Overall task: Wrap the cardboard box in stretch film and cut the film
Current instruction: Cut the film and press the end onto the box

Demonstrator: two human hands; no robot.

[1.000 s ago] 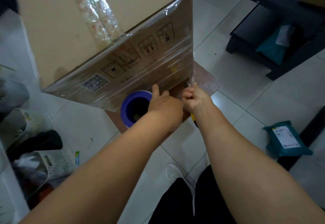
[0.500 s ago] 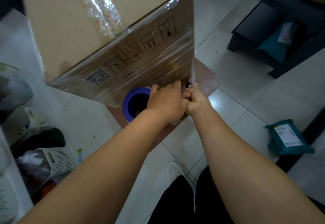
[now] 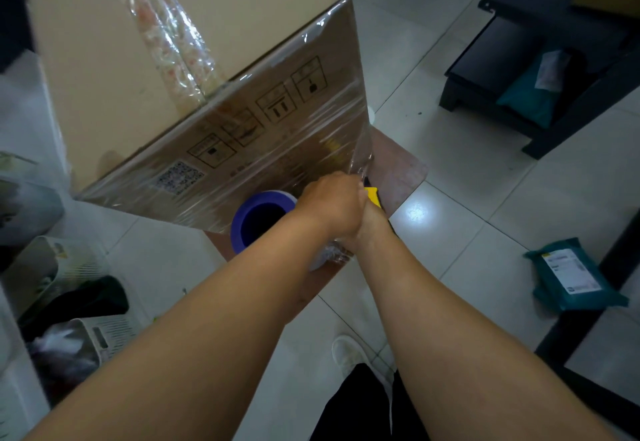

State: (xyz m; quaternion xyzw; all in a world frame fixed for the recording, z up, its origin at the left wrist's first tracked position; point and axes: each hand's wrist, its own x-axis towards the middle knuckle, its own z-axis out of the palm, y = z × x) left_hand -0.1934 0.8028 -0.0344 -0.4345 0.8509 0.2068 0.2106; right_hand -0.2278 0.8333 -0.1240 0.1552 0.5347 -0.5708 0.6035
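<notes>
Box [image 3: 194,70]: upper left of frame, near side wrapped in film [image 3: 304,136], standing on brown board [image 3: 398,167] on floor [image 3: 485,181].
Roll [image 3: 258,219], blue core: centre of frame, just below box, beside left hand [image 3: 332,203].
Left hand: at lower right box corner, fingers hidden, grip not discernible.
Right hand [image 3: 370,219]: mostly covered by left; yellow cutter [image 3: 373,196] protruding above it, fingers not visible.
Teal parcel [image 3: 571,276]: right of frame, on floor.
</notes>
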